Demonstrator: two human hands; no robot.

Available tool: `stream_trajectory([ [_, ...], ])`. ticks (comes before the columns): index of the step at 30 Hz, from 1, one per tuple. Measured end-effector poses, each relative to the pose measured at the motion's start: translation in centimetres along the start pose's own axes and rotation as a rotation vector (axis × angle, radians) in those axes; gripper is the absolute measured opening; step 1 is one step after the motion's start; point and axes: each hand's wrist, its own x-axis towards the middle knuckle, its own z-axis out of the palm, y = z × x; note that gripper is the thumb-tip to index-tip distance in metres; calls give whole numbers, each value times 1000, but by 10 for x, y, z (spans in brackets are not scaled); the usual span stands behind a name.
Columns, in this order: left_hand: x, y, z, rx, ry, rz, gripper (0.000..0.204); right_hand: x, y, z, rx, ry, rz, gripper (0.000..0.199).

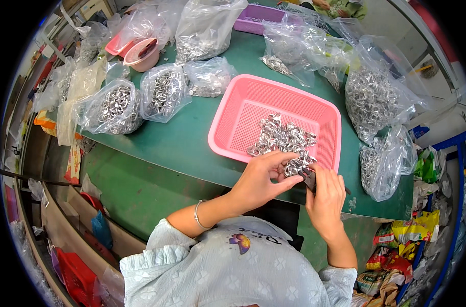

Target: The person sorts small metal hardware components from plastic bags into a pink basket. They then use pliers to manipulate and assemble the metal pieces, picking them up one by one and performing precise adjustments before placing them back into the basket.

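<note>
Over the near edge of the pink basket, my two hands meet. My right hand is closed around dark pliers, whose handles are mostly hidden by the fingers. My left hand is closed in a pinch beside the plier jaws; whatever is between its fingertips is too small and hidden to name. Just beyond the fingers, a heap of small shiny silver metal rings lies in the basket's right and near part.
Clear bags of silver metal pieces stand left and right on the green table. A pink bowl sits far left, a purple basket at the back. Another person is partly visible beyond.
</note>
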Motion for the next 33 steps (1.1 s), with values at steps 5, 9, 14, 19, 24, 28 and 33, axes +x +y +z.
stream_trajectory([
  [5,-3,-13,13,-258,13,-7,50,0,-3,7,11,32,44,33],
  [9,-3,-14,19,-334,2,-38,53,2,-4,8,34,31,72,31],
  [14,5,5,5,42,-90,180,50,2,-2,7,95,38,87,33],
  [19,11,-20,3,-305,-203,62,53,3,-5,3,108,36,79,34],
  [24,12,-22,4,-456,-241,84,54,2,-2,7,141,55,103,32],
  [28,18,-24,-1,-587,-309,113,52,3,1,7,137,51,79,30],
  [33,18,-26,-3,-568,-297,13,39,3,0,11,162,53,67,25],
])
